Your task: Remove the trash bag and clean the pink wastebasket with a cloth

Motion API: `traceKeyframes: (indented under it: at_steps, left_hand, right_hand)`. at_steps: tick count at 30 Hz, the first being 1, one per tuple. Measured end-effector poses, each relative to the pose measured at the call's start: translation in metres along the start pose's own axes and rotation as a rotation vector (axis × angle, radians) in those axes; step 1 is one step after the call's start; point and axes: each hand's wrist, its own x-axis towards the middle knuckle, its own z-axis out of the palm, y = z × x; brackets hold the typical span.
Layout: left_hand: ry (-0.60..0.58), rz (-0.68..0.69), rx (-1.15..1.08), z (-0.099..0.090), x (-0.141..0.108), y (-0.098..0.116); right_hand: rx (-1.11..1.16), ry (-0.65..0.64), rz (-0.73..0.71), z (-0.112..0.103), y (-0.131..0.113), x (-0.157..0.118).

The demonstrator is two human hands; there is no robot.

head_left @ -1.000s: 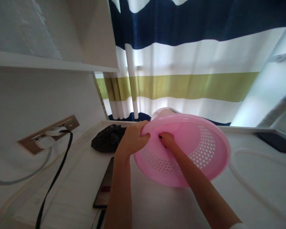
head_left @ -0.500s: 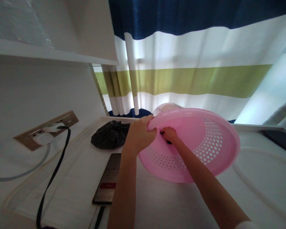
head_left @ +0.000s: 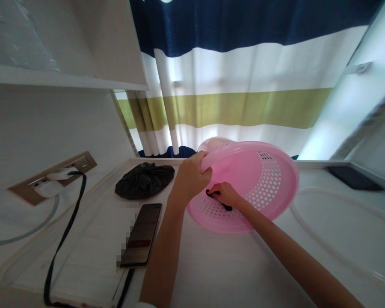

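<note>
A pink plastic basket [head_left: 237, 173] with rows of holes in its wall is tilted on its side above the white desk, its wide mouth turned toward me. My left hand [head_left: 192, 177] grips its rim at the left, thumb over the inside edge. Inside the basket, my right hand [head_left: 227, 194] pinches a small black cloth [head_left: 226, 207] against the perforated lower wall. Part of the cloth sticks out on either side of the fingers; the rest is hidden in them.
Left of my forearm lie a phone [head_left: 143, 233] and a tied black plastic bag [head_left: 144, 180]. A black cable [head_left: 69, 233] runs from the wall socket [head_left: 81, 163]. At the right are a dark flat object [head_left: 354, 178] and a pale curved ring. A striped curtain [head_left: 244, 107] hangs behind.
My right hand has slid down the inside of the basket with the black cloth. The basket has tipped slightly, and the view has shifted to the right. My left hand keeps its hold.
</note>
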Motion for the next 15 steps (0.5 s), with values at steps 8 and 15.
traceKeyframes:
  at_steps: [8,15]
  left_hand:
    - [0.021,0.039,-0.074,0.000,0.000,0.002]
    - [-0.019,0.009,-0.022,-0.003,-0.001,0.002]
  right_hand:
    - [-0.153,-0.092,-0.015,-0.017,-0.029,-0.021]
    - [-0.271,-0.063,0.048,-0.010,-0.031,0.025]
